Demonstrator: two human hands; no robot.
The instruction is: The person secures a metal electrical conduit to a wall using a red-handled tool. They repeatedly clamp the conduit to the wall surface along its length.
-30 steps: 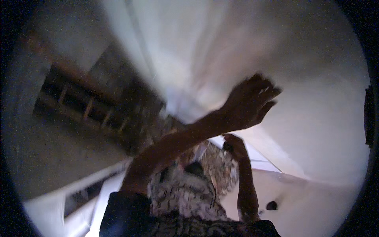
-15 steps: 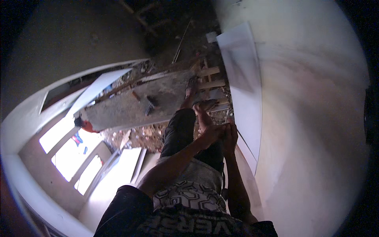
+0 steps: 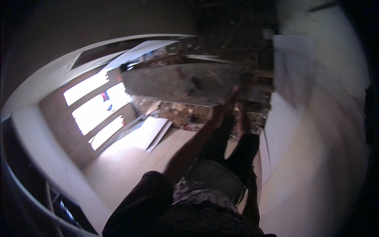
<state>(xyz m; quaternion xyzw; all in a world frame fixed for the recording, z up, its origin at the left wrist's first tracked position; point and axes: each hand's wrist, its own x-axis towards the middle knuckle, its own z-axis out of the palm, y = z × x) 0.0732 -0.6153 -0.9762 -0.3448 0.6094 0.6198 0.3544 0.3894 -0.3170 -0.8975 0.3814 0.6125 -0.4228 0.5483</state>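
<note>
My left arm stretches forward over my left thigh. My left hand [image 3: 218, 112] is blurred and dark there, in front of my lower leg, and its fingers do not show clearly. My right arm hangs at my side, with my right hand [image 3: 252, 179] low beside my right thigh, its fingers hidden in shadow. My bare feet are on a grey, dusty platform [image 3: 154, 81] with wooden slats [image 3: 263, 87] at its right end. A dark tool [image 3: 193, 83], too blurred to name, lies on the platform next to a small brownish piece [image 3: 179, 72].
Large white panels [image 3: 282, 118] lean along the pale right wall [image 3: 331, 158]. Rubble [image 3: 177, 112] covers the ground below the platform. Cut white boards [image 3: 152, 132] lie at the left, near bright window openings [image 3: 92, 110]. An orange-and-dark object [image 3: 121, 75] sits at the platform's left end.
My hands, together in front of me before, are now apart. The left has reached forward and the right has dropped to my side. My view has turned left.
</note>
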